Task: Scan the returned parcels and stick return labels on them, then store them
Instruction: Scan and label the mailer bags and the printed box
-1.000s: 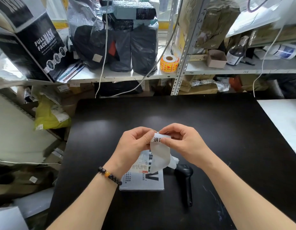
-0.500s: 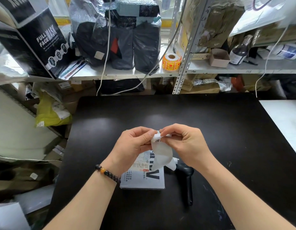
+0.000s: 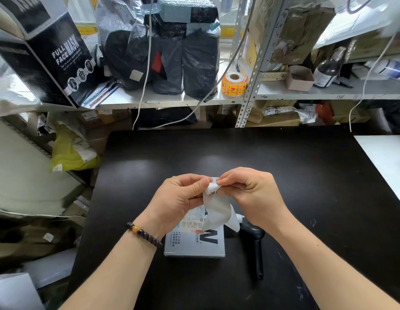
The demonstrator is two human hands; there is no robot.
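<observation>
A white return label strip (image 3: 216, 208) with black print hangs curled between both hands above the black table (image 3: 306, 186). My left hand (image 3: 179, 198) pinches its top left corner. My right hand (image 3: 250, 193) pinches the top right, fingertips almost touching the left ones. Below them a small grey-white parcel box (image 3: 194, 242) with a barcode sticker and a large black letter lies flat on the table. A black handheld scanner (image 3: 254, 242) lies right of the box, handle pointing toward me.
Metal shelves stand behind the table with black bagged parcels (image 3: 172, 54), an orange sticker roll (image 3: 233, 83), a black mask box (image 3: 49, 57) and a small carton (image 3: 299, 78). White cables hang down. Yellow bags (image 3: 71, 153) and packages pile at the left.
The label's top edge has been bent and curled over between the fingertips, so less of its print shows. Both hands stay in nearly the same place.
</observation>
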